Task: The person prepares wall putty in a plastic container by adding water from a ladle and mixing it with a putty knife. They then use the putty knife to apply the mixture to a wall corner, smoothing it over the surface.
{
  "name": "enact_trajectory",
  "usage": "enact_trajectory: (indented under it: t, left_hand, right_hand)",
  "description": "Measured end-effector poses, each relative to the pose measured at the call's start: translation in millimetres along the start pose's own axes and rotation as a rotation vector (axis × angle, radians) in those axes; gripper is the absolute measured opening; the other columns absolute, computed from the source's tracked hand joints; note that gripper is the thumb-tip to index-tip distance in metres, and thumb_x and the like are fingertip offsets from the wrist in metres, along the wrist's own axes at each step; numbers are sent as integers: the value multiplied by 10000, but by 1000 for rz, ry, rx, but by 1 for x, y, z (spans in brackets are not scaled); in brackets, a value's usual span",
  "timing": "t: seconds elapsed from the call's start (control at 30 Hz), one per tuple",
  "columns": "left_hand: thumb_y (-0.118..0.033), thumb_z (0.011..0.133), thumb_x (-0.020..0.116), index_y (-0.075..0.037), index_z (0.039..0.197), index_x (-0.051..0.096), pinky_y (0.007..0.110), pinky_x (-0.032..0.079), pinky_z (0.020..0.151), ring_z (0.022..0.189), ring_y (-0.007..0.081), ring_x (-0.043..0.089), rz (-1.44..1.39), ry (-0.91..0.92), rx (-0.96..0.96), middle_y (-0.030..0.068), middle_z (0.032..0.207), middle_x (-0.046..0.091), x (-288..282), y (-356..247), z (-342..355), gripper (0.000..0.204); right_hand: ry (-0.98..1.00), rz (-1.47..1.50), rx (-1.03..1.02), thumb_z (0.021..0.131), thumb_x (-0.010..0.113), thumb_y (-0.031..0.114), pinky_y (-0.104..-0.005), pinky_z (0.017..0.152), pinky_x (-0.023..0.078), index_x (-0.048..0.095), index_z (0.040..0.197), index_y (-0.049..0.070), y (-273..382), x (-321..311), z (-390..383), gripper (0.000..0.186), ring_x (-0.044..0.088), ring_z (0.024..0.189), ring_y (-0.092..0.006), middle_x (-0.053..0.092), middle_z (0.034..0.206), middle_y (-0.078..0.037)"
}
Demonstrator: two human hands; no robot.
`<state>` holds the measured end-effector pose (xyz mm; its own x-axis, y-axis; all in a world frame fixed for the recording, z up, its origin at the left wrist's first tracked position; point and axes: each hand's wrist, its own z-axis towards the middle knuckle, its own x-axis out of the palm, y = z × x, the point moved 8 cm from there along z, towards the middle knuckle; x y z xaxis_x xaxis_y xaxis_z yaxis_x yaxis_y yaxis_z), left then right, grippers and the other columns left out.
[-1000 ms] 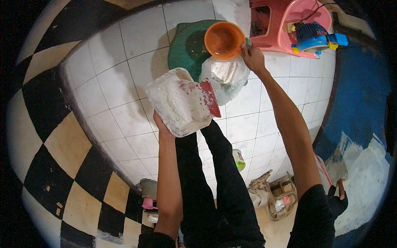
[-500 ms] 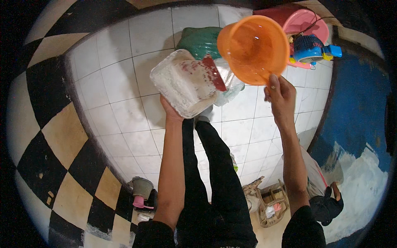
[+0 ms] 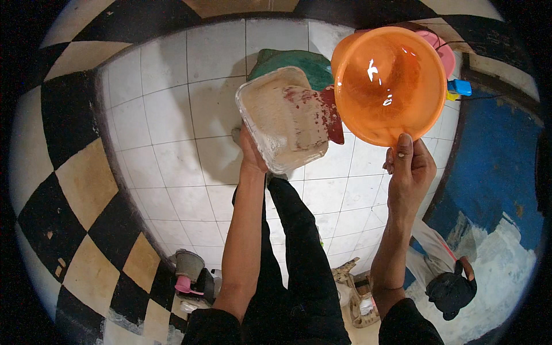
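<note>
Your left hand (image 3: 253, 154) is clenched on the near edge of a clear rectangular plastic tray (image 3: 283, 119), dusted inside with pale powder and smeared with red. You hold it up in front of you, tilted so its open side faces the camera. A dark red flat piece (image 3: 332, 115) lies against the tray's right side, touching the rim of the bowl beside it.

Your right hand (image 3: 409, 169) grasps the lower rim of a round orange plastic bowl (image 3: 390, 83), thumb pressed on the inside edge. The bowl is raised high, its glossy inside turned toward you, just to the right of the tray.

Behind the tray, on the white tiled floor (image 3: 172, 115), sits a dark green round basin (image 3: 302, 62), mostly hidden. A pink plastic tub (image 3: 441, 50) and a blue plastic toy (image 3: 460, 87) peek out from behind the bowl's right edge.

Your legs in dark trousers (image 3: 299, 241) stretch down the middle. Near your left elbow stands a small grey cup (image 3: 188, 264) with a pink object beside it. A blue and white patch of wall (image 3: 494, 190) fills the right side.
</note>
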<state>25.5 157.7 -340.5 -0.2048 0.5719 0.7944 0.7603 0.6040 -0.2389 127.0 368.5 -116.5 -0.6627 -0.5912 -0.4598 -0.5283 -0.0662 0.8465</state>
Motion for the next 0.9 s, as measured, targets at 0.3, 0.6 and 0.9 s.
enact_trajectory:
  t: [0.3, 0.6, 0.9]
  left_hand:
    - [-472, 953, 435, -62, 1345, 463, 399, 475, 947, 1129, 253, 551, 41, -27, -61, 95, 1287, 551, 13, 6, 3, 568]
    - [-517, 935, 415, -73, 1398, 388, 469, 453, 992, 1188, 313, 519, 27, -47, -134, 133, 1333, 504, 7, 7, -1, 642]
    - [-533, 911, 431, -81, 1403, 385, 479, 459, 981, 1179, 320, 525, 83, -87, -129, 133, 1333, 504, 2, 5, -2, 669]
  right_hand:
    - [-33, 15, -46, 983, 532, 194, -206, 512, 307, 586, 827, -2, 9, 4, 1, 257, 406, 574, -43, 461, 621, 27]
    - [-32, -25, -75, 972, 534, 128, -203, 532, 338, 613, 901, -31, 15, 11, -3, 191, 438, 598, -47, 492, 647, 15]
    - [-50, -74, -146, 962, 526, 78, -198, 522, 346, 622, 949, -41, 22, 12, -4, 154, 450, 586, -43, 521, 658, 4]
